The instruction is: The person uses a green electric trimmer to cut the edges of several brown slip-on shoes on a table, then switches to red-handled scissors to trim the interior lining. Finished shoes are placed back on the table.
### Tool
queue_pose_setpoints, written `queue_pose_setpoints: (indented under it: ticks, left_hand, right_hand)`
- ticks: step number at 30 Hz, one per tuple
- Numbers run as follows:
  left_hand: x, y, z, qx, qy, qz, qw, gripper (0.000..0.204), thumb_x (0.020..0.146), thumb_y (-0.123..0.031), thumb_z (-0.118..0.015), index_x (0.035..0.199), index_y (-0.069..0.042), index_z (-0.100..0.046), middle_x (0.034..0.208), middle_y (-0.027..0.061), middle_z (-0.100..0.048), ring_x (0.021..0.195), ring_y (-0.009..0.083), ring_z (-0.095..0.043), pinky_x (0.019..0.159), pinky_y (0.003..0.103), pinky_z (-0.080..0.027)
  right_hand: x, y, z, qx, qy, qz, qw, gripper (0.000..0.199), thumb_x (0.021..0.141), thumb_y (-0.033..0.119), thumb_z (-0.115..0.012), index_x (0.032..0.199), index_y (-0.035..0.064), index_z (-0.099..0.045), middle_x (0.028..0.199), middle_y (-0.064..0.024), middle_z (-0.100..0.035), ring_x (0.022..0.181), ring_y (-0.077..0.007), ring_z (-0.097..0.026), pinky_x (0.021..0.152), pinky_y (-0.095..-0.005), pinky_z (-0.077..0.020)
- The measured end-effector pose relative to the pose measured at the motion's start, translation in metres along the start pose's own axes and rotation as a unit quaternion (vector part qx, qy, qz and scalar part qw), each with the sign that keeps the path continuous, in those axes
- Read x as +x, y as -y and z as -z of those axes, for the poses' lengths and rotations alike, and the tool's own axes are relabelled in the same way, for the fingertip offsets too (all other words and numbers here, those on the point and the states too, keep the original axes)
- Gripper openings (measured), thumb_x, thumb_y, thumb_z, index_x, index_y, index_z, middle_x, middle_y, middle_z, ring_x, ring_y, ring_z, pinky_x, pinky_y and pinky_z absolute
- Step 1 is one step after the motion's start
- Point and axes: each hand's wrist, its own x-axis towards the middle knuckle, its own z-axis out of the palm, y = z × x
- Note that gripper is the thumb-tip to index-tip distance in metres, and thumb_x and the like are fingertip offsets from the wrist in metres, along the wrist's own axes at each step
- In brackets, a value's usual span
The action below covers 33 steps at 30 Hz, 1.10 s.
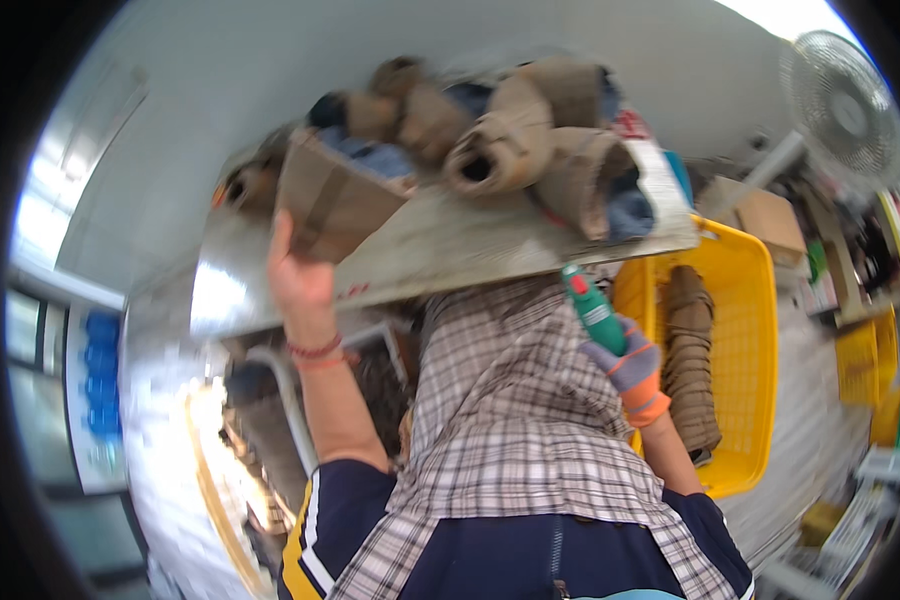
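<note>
My bare left hand [303, 278] grips the lower edge of a brown sleeve-like piece [335, 200], with bluish material at its opening, over the table's left part. In a grey-and-orange glove, my right hand [632, 372] is closed around a green handheld tool [596, 312] with a red spot near its tip; its exact kind is unclear. The tool points up toward the front edge of the table [450, 240]. Several similar brown pieces, among them one with a dark round opening [500, 150] and one with bluish lining [580, 180], lie heaped farther back.
To the right, a yellow plastic basket [745, 360] holds a nested stack of brown pieces [688, 360]. A fan [845, 110] and a cardboard box [770, 220] stand beyond it. Blue water bottles [102, 370] are at the far left; a white metal frame [285, 400] is below the table.
</note>
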Motion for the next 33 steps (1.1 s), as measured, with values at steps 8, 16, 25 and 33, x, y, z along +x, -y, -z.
queue_pose_setpoints:
  ticks: [8,16,25,33]
  left_hand:
    - [-0.019,-0.047,0.063,-0.186,0.044,0.183,0.964,0.027,0.096,-0.011,-0.044,0.113,0.008,-0.051,0.12,0.0239,-0.056,0.116,0.0308,-0.053,0.102,0.046,-0.041]
    - [-0.027,-0.023,0.078,-0.256,-0.001,0.315,0.914,0.026,0.096,-0.008,-0.041,0.111,0.011,-0.051,0.115,0.0243,-0.057,0.111,0.0318,-0.055,0.099,0.046,-0.043]
    - [-0.034,0.0,0.083,-0.27,-0.062,0.338,0.899,0.027,0.097,-0.011,-0.04,0.109,0.008,-0.055,0.117,0.0229,-0.058,0.112,0.0315,-0.054,0.101,0.047,-0.041]
    - [-0.042,0.004,0.073,-0.265,-0.035,0.337,0.903,0.028,0.097,-0.012,-0.038,0.103,0.009,-0.057,0.118,0.0238,-0.056,0.114,0.0325,-0.053,0.101,0.048,-0.041]
  right_hand:
    - [0.031,0.025,-0.015,-0.054,0.034,0.199,0.978,0.057,0.067,0.019,-0.083,0.114,0.0005,-0.058,0.091,-0.0096,-0.068,0.077,-0.0166,-0.064,0.069,-0.0272,-0.0516]
    - [0.05,0.015,-0.025,-0.23,-0.031,0.432,0.872,0.066,0.058,0.026,-0.085,0.114,0.0031,-0.059,0.075,-0.0084,-0.064,0.06,-0.0242,-0.058,0.056,-0.0327,-0.047]
    - [0.049,-0.018,-0.01,-0.233,-0.042,0.453,0.859,0.068,0.06,0.026,-0.085,0.117,0.0024,-0.057,0.083,-0.0097,-0.066,0.065,-0.0235,-0.061,0.058,-0.032,-0.0496]
    - [0.054,-0.028,-0.013,-0.19,-0.029,0.474,0.859,0.067,0.06,0.029,-0.084,0.115,0.0015,-0.058,0.069,-0.0071,-0.061,0.058,-0.0232,-0.058,0.055,-0.0322,-0.0473]
